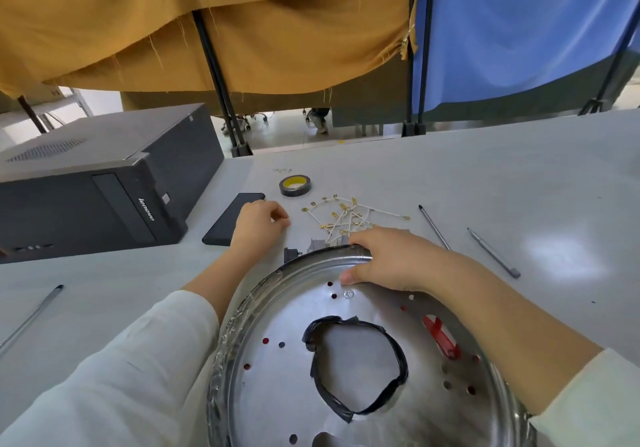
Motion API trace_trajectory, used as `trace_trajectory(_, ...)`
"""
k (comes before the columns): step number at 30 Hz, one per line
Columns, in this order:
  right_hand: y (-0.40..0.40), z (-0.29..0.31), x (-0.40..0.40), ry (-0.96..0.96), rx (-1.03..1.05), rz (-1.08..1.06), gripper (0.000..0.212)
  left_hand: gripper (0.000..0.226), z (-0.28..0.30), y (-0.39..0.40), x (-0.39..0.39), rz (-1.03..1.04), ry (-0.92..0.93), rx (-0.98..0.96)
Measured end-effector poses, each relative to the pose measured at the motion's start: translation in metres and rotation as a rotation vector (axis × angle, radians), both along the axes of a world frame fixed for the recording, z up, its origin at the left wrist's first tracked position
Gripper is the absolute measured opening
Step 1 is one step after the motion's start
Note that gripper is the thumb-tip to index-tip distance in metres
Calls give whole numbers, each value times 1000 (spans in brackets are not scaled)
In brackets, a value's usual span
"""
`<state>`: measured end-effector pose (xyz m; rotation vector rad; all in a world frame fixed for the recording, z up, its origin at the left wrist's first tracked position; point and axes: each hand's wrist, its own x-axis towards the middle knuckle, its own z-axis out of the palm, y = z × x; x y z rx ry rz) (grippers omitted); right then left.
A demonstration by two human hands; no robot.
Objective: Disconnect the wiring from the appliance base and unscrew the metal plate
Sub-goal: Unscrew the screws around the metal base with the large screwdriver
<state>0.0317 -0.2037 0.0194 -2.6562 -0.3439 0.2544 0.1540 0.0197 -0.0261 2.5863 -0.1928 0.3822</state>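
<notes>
A round shiny metal plate [277,370] with several holes and a centre opening edged in black tape fills the bottom middle. My right hand [388,259] grips its far rim, fingers over the edge and thumb on the inner face. My left hand [258,223] rests on the table to the left of the plate, its fingertips pinched together; whether they hold something small I cannot tell. A heap of white wires with gold terminals [341,216] lies just beyond the plate. Small grey and black parts [311,247] sit by the rim.
A black computer case [104,183] lies at the left. Beside it sits a dark phone [230,219], and a black tape roll [295,185] is further back. Two thin tools [434,226] [493,251] lie at the right, another [31,315] at the left. Cloth screens stand behind the table.
</notes>
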Motion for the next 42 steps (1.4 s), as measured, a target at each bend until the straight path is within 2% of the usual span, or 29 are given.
trace_trajectory(4,0,-1,-1,-23,-2,-3,49,10,-8,-5,2,25,-48,-11)
trace_trajectory(8,0,-3,1,-26,6,-1,49,13,-9,-8,4,68,-120,84)
trace_trajectory(12,0,-4,2,-25,6,1,47,19,-10,-5,6,116,-71,44)
trace_trajectory(17,-2,-5,3,-19,31,27,25,26,-3,2,-5,50,-103,-25)
trace_trajectory(19,-2,-3,1,-17,42,41,23,17,3,3,-17,25,-86,-111)
trace_trajectory(22,0,-1,-1,-42,12,48,22,5,12,-1,-49,27,65,-368)
trace_trajectory(27,0,14,-6,-57,20,11,24,11,25,10,-108,-82,309,-664)
trace_trajectory(29,-5,26,-8,-122,51,-46,26,25,28,13,-127,-92,368,-724)
trace_trajectory(30,-9,33,-9,-168,71,-83,28,33,29,15,-139,-91,397,-710)
trace_trajectory(32,-19,48,-14,-259,113,-178,31,36,33,19,-158,-161,440,-654)
trace_trajectory(35,-42,63,-25,-318,129,-310,30,16,44,19,-176,-247,535,-590)
trace_trajectory(37,-57,64,-35,-291,116,-379,29,16,46,13,-181,-214,565,-549)
trace_trajectory(39,-66,59,-46,-231,134,-432,29,14,42,5,-183,-189,459,-346)
trace_trajectory(42,-72,46,-60,-103,200,-503,26,33,35,-2,-184,-149,219,-19)
